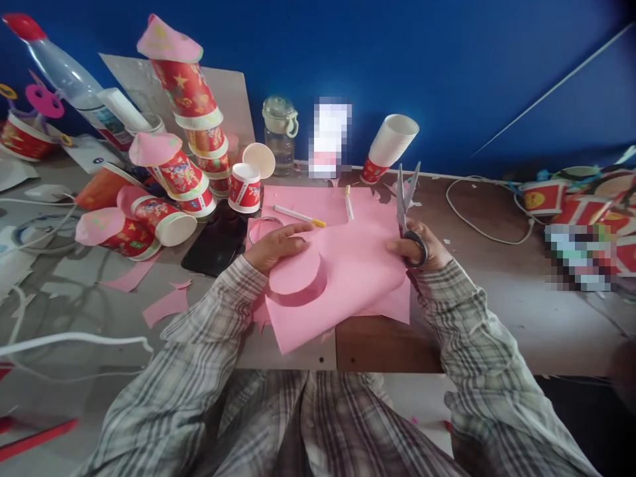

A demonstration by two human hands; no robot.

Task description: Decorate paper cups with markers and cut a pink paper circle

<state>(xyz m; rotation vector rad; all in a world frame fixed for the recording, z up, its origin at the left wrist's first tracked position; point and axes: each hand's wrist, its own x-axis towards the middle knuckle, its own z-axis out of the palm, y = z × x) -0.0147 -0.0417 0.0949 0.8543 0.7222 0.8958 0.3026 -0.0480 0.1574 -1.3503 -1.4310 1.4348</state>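
My left hand (283, 246) pinches a rounded piece of pink paper (295, 275) between thumb and fingers. A rounded gap shows beside this piece in a larger pink sheet (342, 281); I cannot tell if the two are still joined. My right hand (426, 248) has the dark handles of the scissors (406, 202) in its fingers, blades apart and pointing up and away. The right thumb presses on the sheet's right edge. Underneath lies another pink sheet (380, 207) bearing a white marker with a yellow end (298, 215) and a second pen (349, 204).
Red paper cups with pink cone tops (186, 86) are stacked at the left, near a black phone (214, 242). Along the wall stand a water bottle (279, 136) and nested paper cups (390, 149). Paper scraps (167, 306) and cables (489, 233) lie about.
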